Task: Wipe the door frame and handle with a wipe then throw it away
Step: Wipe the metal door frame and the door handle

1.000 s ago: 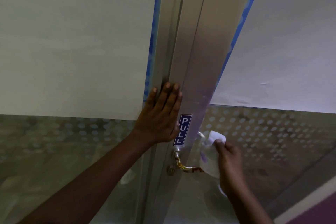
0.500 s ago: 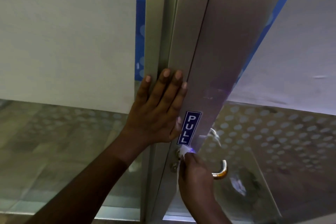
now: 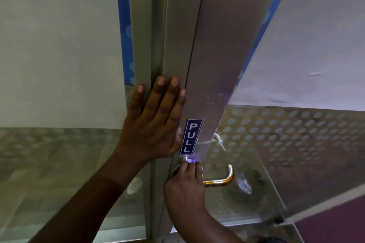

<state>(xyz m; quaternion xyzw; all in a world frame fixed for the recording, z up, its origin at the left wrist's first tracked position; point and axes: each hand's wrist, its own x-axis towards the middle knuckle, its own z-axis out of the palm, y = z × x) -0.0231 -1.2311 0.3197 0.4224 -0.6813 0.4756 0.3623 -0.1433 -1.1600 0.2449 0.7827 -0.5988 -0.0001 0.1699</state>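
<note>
Two hands were at work on the door. The left hand [image 3: 152, 124] lay flat and spread wide against the door frame [image 3: 177, 35], bracing it, holding nothing. Just right of it sat the PULL sticker [image 3: 191, 136]. Below that, the right hand [image 3: 184, 183] was closed around the wipe [image 3: 190, 161], pressing it to the frame at the base of the handle [image 3: 223, 178]. The job looked partway done: the handle's curved bar seemed still to be wiped, and binning remained. Dotted glass [image 3: 286, 144] flanked the right; no bin showed.

Head view, close, facing door frame [image 3: 207, 45]
</note>
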